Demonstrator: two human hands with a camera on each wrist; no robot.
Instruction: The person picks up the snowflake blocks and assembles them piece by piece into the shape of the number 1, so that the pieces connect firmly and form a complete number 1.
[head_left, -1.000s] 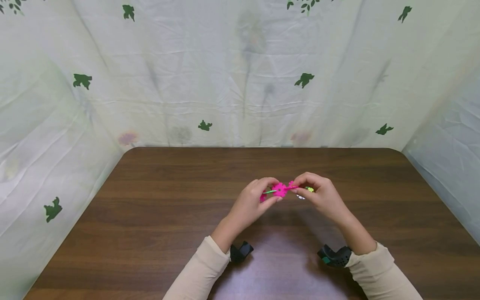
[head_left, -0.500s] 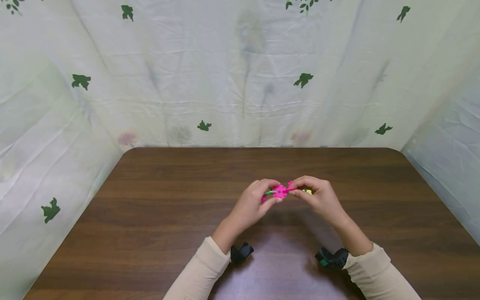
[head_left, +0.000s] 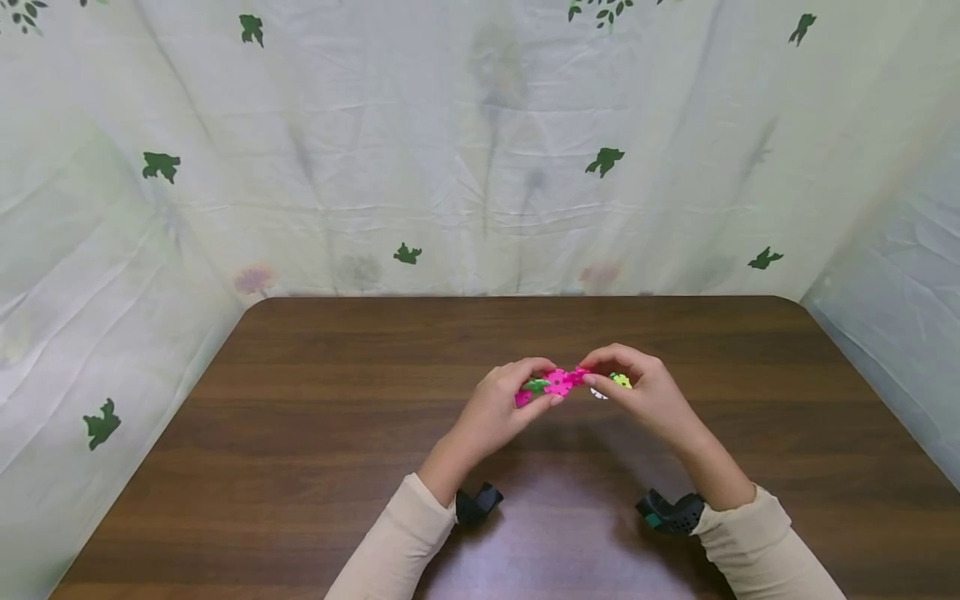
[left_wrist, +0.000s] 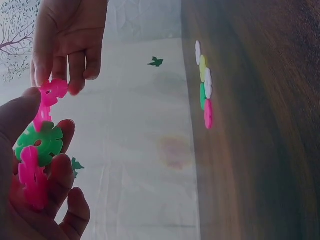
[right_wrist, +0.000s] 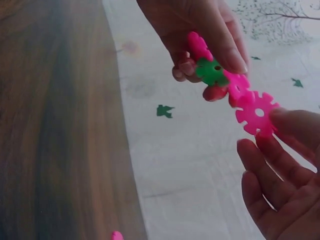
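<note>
Above the table, my left hand (head_left: 491,404) grips a short chain of flower-shaped interlocking discs between thumb and fingers. In the right wrist view the chain runs from a pink disc (right_wrist: 199,46) through a green disc (right_wrist: 211,73) to another pink disc (right_wrist: 237,86). The end pink disc (right_wrist: 257,113), notched round its rim with a hole in its middle, meets that one edge to edge. My right hand (head_left: 637,387) pinches this end disc by its outer edge. Whether its notch is fully seated cannot be seen.
On the brown table (head_left: 337,467) lie several loose discs, partly hidden behind my right hand in the head view. The left wrist view shows a yellow disc (left_wrist: 202,68), a green disc (left_wrist: 202,96), a pink disc (left_wrist: 208,114) and white ones. A patterned cloth (head_left: 450,167) hangs behind.
The chain has turned between my hands, so the green disc shows more of its face. My right hand dipped slightly, then came back up. Both hands keep their hold.
</note>
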